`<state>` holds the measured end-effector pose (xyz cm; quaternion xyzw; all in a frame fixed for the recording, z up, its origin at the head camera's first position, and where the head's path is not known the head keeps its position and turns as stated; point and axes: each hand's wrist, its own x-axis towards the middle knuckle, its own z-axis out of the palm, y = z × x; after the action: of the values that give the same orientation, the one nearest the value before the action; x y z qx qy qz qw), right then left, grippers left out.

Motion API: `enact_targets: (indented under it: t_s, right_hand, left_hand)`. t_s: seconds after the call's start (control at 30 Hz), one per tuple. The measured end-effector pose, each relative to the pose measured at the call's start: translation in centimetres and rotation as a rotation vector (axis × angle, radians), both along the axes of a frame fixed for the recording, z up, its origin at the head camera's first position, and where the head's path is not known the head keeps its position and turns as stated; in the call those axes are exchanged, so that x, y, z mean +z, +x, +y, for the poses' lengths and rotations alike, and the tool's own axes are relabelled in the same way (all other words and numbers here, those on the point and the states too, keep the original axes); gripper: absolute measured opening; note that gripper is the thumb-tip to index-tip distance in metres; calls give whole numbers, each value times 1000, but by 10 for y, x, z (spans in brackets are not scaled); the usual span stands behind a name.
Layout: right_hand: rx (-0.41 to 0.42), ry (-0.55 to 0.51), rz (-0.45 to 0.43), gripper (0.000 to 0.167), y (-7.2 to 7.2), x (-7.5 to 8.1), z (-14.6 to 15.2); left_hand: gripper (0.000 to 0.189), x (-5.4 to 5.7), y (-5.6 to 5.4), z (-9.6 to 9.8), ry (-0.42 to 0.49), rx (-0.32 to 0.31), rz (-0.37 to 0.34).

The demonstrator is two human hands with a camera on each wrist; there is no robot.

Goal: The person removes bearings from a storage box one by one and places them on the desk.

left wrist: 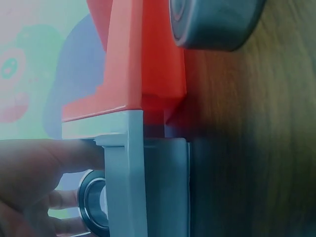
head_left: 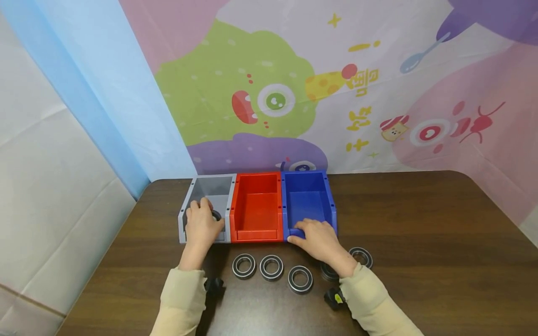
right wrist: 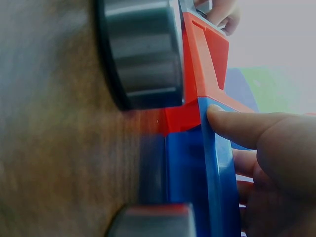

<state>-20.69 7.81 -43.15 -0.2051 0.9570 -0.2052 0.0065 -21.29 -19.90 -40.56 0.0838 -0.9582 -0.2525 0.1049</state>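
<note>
My left hand [head_left: 202, 226] reaches into the grey bin [head_left: 183, 217] with a ball bearing [head_left: 216, 215] between thumb and fingers. In the left wrist view this bearing [left wrist: 92, 203] is tilted on edge behind the bin's front wall, the fingers against its far side. My right hand [head_left: 317, 239] grips the front lip of the blue bin [head_left: 332, 205]. Its thumb lies on the outer edge and its fingers reach over the rim to the inside, as the right wrist view shows. Between them stands the red bin [head_left: 257, 210].
In front of the bins, several bearings lie flat on the wooden table [head_left: 420, 242]: one on the left [head_left: 244, 266], a middle one [head_left: 271, 268], another [head_left: 300, 279], and others by the right wrist, including this one [head_left: 361, 257]. A printed cloth [head_left: 252, 56] hangs behind.
</note>
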Motion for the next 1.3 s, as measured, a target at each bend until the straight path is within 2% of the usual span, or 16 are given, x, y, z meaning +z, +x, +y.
enact_targets:
  t_s: [0.23, 0.6, 0.87, 1.1, 1.2, 1.3]
  right_hand:
    - [0, -8, 0, 37, 1, 1, 0]
    - [0, -6, -4, 38, -1, 3, 0]
    - [9, -3, 9, 37, -1, 2, -1]
    - [6, -7, -1, 38, 0, 1, 0]
    - [3, -8, -3, 38, 1, 1, 0]
    - [1, -4, 5, 38, 2, 1, 0]
  left_hand:
    - [36, 4, 7, 1, 8, 12, 51]
    - [33, 25, 22, 11, -34, -47, 173]
    - [31, 22, 39, 22, -93, -183, 204]
    - [30, 18, 50, 33, -162, -296, 272]
    - [34, 17, 56, 40, -169, -348, 265]
    - [33, 17, 61, 46, -177, -399, 228]
